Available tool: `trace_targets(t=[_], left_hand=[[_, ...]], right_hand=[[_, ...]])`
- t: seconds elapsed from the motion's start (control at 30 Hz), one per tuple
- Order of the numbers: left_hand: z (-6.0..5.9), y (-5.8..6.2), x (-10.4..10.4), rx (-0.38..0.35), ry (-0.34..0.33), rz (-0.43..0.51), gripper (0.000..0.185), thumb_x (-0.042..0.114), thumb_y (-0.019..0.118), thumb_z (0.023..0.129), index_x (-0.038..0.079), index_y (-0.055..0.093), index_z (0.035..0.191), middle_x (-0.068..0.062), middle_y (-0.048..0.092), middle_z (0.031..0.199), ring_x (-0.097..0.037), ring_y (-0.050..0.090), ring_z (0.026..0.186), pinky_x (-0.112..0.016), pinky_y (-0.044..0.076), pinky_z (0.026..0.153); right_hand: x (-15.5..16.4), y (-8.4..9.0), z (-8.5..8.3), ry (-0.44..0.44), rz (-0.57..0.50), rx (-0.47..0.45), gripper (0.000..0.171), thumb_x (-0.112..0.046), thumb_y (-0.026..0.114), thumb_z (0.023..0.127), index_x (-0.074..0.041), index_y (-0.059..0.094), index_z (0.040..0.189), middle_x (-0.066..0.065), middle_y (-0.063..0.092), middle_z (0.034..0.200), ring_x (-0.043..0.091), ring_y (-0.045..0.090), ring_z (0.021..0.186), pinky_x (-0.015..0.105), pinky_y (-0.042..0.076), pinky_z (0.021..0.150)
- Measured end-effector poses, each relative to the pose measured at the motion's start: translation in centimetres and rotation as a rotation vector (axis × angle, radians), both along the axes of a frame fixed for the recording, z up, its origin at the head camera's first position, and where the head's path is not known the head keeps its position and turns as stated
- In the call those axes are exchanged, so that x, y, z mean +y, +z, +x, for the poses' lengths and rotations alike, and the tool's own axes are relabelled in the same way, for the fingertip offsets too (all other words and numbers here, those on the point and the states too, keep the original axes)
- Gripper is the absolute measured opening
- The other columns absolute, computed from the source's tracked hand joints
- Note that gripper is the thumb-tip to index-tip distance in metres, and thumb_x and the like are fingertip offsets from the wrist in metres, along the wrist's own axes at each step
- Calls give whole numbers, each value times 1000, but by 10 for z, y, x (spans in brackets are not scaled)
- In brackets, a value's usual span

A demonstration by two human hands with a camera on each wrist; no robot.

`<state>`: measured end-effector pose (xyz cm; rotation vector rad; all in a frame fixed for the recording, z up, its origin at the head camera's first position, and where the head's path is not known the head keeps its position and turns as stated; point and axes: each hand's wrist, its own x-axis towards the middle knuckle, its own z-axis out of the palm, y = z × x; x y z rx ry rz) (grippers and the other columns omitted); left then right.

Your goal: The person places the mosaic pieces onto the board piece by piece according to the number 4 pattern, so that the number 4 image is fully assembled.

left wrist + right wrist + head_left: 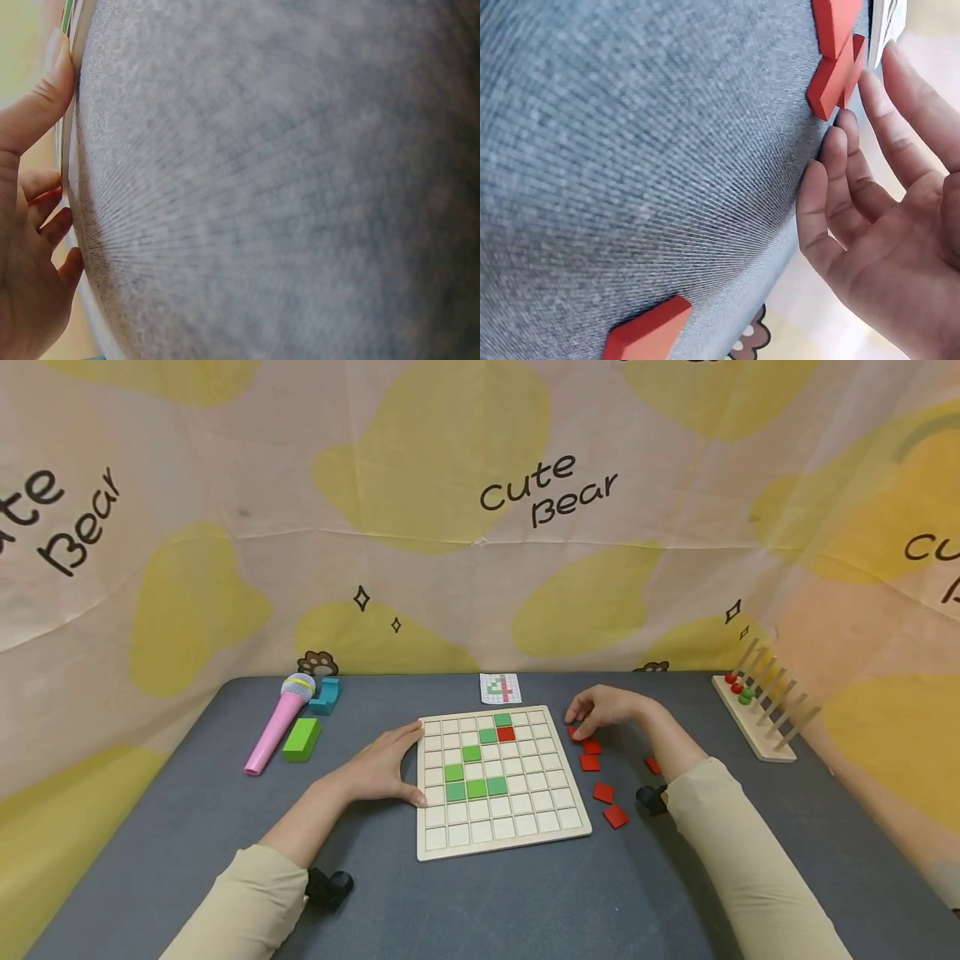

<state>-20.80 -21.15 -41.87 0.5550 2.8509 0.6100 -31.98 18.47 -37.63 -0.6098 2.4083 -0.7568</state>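
My left hand (381,767) rests at the left edge of a square wooden grid board (504,851), thumb and fingers spread along its rim. In the left wrist view, the thumb (46,101) lies on that rim. Several green tiles and one red tile (506,734) sit in the board's cells. Just beyond the board's right side, my right hand (606,708) hovers low, its fingertips beside a loose red tile (572,732). The right wrist view shows its fingers (885,124) loosely bent near overlapping red tiles (831,84), with nothing seen between them.
A pattern card (500,688) lies behind the board. To the left are a pink toy microphone (272,727), a green block (302,740) and a blue block (326,696). More red tiles (603,792) lie on the right, and a pegged bead stand (757,727) is farther right.
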Motion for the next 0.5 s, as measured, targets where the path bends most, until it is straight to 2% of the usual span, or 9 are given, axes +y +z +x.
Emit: trace_targets(t=[0.17,0.5], left_hand=[[0,-1,-1,3,-2,-2,118,57,86,64,3,32,154,-17,26,164,-43,30,148,-62,31,115],[0,0,-1,17,-14,1,118,57,86,64,1,32,153,-19,27,163,-44,30,148,-62,31,115]], right_hand=[[1,-3,2,20,7,7,35,-16,77,84,0,66,112,12,62,102,19,51,94,27,41,81],[3,-7,2,6,-23,27,31,-13,77,84,1,66,109,12,63,101,18,52,92,27,42,82]])
